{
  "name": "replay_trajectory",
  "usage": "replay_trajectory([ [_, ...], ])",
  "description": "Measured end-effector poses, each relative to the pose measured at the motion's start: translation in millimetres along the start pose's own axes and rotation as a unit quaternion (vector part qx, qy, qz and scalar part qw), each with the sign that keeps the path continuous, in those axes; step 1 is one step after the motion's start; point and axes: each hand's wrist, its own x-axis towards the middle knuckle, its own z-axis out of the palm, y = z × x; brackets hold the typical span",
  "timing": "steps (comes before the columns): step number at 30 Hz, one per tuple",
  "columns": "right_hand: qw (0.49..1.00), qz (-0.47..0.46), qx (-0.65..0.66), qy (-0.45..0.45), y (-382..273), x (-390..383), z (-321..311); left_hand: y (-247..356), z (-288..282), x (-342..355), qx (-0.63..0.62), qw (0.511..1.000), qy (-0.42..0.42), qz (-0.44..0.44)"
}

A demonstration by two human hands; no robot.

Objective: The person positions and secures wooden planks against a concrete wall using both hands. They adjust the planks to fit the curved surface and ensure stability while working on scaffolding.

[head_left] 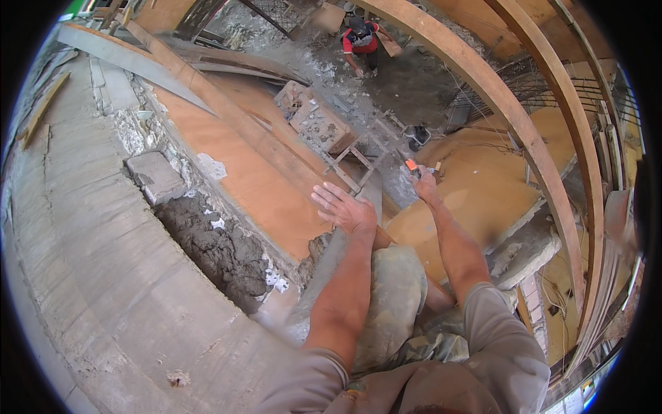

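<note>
My left hand (350, 210) is stretched out with its fingers spread, over or against the long wooden board that runs down the slope. I cannot tell whether it presses on the wood. Farther right, my right hand (424, 183) is closed round a small hand tool with a bright orange part (412, 165); its exact kind is not clear. Left of my arms, wet grey mortar (224, 252) fills a gap along the wall edge. A grey block (156, 177) sits at the far end of that mortar.
Curved wooden ribs (507, 103) arch over the right side. Orange panels (255, 200) slope down to a lower floor, where a person in red (360, 43) works. A wooden frame (355, 165) and a mortar-crusted slab (314, 121) stand below. Smooth grey concrete (117, 276) curves along the left.
</note>
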Motion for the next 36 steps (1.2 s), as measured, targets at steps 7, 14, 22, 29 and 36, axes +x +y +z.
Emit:
replay_trajectory([
  [7,0.998,-0.028,-0.009,0.048,5,40,14,1,0,0,-0.009,1.000,-0.002,0.008],
  [14,0.999,-0.001,-0.010,0.038,7,65,4,2,-3,1,-0.014,1.000,-0.015,0.008],
  [22,0.997,-0.035,-0.001,0.069,53,91,31,-2,4,-2,-0.005,1.000,0.013,0.024],
  [29,0.997,0.058,-0.035,-0.030,52,106,39,-4,10,-1,0.016,0.999,0.017,0.040],
  [36,0.997,0.077,0.003,-0.015,72,96,51,-6,11,-1,0.051,0.996,0.031,0.062],
])
